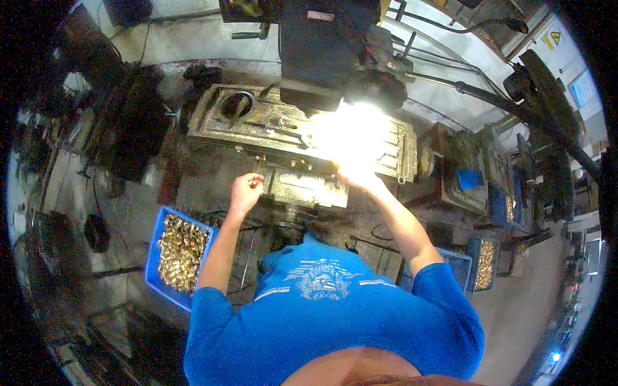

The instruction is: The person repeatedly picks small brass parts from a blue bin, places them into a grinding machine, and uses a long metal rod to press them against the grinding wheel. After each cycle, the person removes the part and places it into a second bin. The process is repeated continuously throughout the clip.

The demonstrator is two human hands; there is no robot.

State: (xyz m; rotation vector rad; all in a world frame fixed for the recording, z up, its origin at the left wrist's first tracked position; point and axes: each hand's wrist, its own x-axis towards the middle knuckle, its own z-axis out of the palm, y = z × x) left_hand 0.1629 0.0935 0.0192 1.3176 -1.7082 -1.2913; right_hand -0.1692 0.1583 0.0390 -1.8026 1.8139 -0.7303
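Blue cloth comes closest to me: the wearer's shirt (347, 328), with a pale printed motif (322, 280) across it; from its sleeves both forearms reach forward to a long metal machine table (270, 132), which runs across my view beyond the hands, grooved on top, with a dark ring-shaped piece (237, 105) lying toward its left end. I have the left hand (248, 191) just short of the table's front edge as I see it, its fingers loosely bent in, about half closed; I cannot tell whether anything sits inside them. I find the right hand (354, 177) at the front edge farther right, its fingertips washed out by a white glare (362, 132) over the table; how far they are open, and what they may hold, I cannot tell. Above the table I see a dark machine head (325, 61); left of the left forearm stands a blue bin (152, 267), tilted in my view, heaped with small brass-coloured parts (182, 254); beyond the right elbow I make out another bin (475, 283) with similar pieces (485, 264), and on the equipment farther up that side a flat blue object (470, 179).
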